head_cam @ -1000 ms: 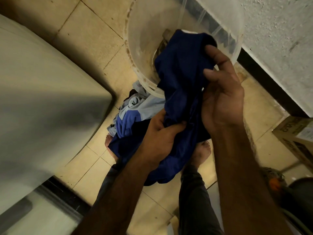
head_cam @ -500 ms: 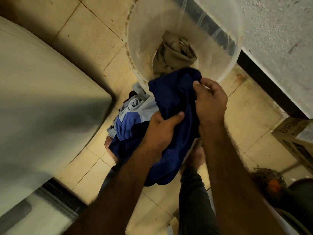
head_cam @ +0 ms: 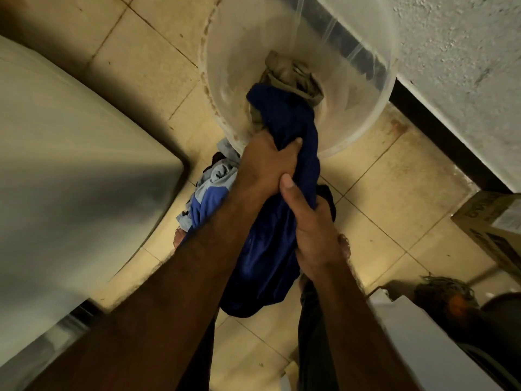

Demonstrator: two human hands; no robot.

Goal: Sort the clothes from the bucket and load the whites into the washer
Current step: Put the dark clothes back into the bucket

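Note:
A dark blue garment (head_cam: 284, 131) hangs bunched in front of me, over the near rim of a clear plastic bucket (head_cam: 375, 108). My left hand (head_cam: 267, 162) grips its upper part and my right hand (head_cam: 313, 227) grips it lower down, thumb pointing up. A crumpled khaki cloth (head_cam: 287, 74) lies at the bottom of the bucket. On the tiled floor beside the bucket lies a pile of blue and grey clothes (head_cam: 208, 193), partly hidden by my left arm. The grey washer (head_cam: 70, 179) fills the left side.
A white rough wall (head_cam: 456, 52) with a dark skirting runs behind the bucket. A cardboard box (head_cam: 496, 224) sits at the right edge, with a white box and dark clutter (head_cam: 439, 300) below it. My bare feet stand on the tiles under the garment.
My right hand slid down from the garment's top edge to below my left hand. My left hand rose toward the bucket rim. The garment is more bunched and hangs lower.

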